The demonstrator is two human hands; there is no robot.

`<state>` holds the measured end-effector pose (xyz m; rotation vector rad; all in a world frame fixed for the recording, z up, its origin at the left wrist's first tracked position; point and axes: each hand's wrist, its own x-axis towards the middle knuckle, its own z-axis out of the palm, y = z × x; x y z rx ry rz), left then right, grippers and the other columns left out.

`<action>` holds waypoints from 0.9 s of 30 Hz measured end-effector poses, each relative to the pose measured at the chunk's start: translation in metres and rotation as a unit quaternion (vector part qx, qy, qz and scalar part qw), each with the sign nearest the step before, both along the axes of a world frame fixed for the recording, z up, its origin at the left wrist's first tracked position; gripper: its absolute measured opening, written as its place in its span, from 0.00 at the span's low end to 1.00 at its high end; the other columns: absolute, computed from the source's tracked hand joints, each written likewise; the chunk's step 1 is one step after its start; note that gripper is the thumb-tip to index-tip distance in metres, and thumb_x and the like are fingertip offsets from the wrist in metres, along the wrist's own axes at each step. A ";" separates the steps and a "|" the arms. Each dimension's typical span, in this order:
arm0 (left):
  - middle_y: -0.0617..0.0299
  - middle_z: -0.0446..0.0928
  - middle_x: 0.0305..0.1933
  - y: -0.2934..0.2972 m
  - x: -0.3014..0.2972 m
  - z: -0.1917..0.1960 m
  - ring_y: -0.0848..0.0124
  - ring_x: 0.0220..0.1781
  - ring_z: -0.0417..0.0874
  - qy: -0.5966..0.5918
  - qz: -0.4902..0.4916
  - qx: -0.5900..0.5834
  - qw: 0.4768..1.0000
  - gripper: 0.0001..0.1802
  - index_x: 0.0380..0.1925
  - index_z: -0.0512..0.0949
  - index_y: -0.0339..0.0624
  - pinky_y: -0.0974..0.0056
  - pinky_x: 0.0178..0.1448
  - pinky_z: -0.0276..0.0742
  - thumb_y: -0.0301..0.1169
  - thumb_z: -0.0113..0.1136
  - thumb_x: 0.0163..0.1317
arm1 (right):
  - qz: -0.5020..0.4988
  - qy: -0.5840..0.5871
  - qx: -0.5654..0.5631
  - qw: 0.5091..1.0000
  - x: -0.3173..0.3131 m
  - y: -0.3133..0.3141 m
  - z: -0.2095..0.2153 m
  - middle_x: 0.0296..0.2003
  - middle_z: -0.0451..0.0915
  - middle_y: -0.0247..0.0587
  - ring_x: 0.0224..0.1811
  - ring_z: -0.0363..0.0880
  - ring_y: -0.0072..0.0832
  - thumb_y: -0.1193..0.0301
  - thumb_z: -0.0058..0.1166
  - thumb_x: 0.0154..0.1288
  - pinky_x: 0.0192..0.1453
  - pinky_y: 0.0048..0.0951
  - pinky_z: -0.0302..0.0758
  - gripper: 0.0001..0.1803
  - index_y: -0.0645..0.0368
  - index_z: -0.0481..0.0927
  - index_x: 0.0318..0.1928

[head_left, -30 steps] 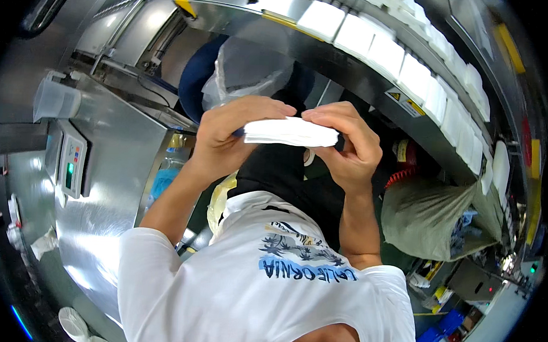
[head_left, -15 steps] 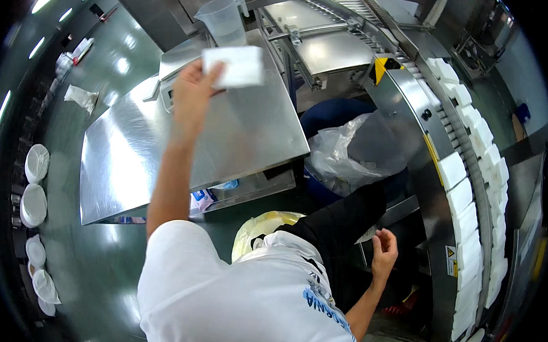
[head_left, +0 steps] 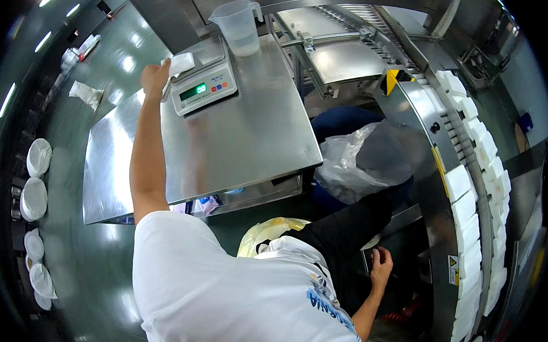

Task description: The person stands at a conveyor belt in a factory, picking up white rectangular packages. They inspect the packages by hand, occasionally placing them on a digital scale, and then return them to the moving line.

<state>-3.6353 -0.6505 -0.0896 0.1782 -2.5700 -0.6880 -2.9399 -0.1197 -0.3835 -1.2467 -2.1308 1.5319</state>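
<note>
At the far left, my left hand is closed on the edge of a flat white rectangular pad. The pad is over the left side of a digital scale with a lit green display; whether it touches the weighing plate I cannot tell. Behind the scale a clear plastic measuring jug stands on the steel table. My right hand hangs low beside my right leg, its fingers loosely curled and apart, with no object visible in it. Something pale shows just beyond its fingertips.
A curved conveyor runs down the right, lined with rows of white pads. Between table and conveyor stands a blue bin with a clear plastic liner. A yellowish bag is near my lap. White round bundles lie far left.
My left hand has carried the white pad leftward and slightly down, to the scale's left side, uncovering the scale. The right hand has moved slightly down. The whole view has shifted a little.
</note>
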 end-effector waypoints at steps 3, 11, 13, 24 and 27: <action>0.42 0.86 0.35 -0.004 -0.001 -0.006 0.49 0.37 0.87 -0.047 0.013 0.105 0.993 0.39 0.32 0.88 0.30 0.49 0.47 0.79 0.65 0.67 0.61 | -0.001 -0.001 0.022 1.000 0.023 0.002 -0.023 0.42 0.87 0.41 0.42 0.84 0.26 0.67 0.62 0.77 0.50 0.31 0.80 0.16 0.69 0.83 0.53; 0.52 0.76 0.47 -0.028 0.007 -0.019 0.66 0.41 0.82 -0.151 0.008 0.463 0.873 0.58 0.62 0.72 0.25 0.58 0.42 0.81 0.71 0.75 0.52 | 0.010 -0.024 0.012 1.000 0.041 0.006 -0.037 0.40 0.87 0.43 0.41 0.83 0.27 0.64 0.59 0.79 0.47 0.32 0.79 0.17 0.69 0.84 0.53; 0.52 0.76 0.46 -0.024 0.008 -0.017 0.67 0.42 0.81 -0.165 0.002 0.476 0.864 0.60 0.62 0.71 0.26 0.60 0.42 0.82 0.72 0.76 0.49 | 0.001 -0.040 0.003 0.999 0.046 0.009 -0.050 0.40 0.87 0.43 0.40 0.82 0.27 0.63 0.59 0.78 0.45 0.32 0.78 0.18 0.69 0.84 0.53; 0.54 0.75 0.47 -0.017 0.013 -0.015 0.67 0.44 0.80 -0.188 -0.010 0.453 0.871 0.62 0.62 0.71 0.28 0.58 0.49 0.81 0.71 0.80 0.44 | 0.012 -0.086 0.021 0.996 0.054 0.019 -0.067 0.43 0.86 0.48 0.44 0.83 0.34 0.58 0.60 0.77 0.51 0.38 0.79 0.23 0.69 0.83 0.53; 0.57 0.75 0.45 -0.020 0.022 -0.013 0.68 0.43 0.78 -0.198 -0.006 0.435 0.878 0.55 0.56 0.77 0.33 0.60 0.48 0.80 0.71 0.81 0.44 | 0.010 -0.086 0.003 0.996 0.057 0.017 -0.067 0.41 0.86 0.46 0.41 0.82 0.32 0.59 0.60 0.77 0.47 0.36 0.78 0.22 0.69 0.83 0.53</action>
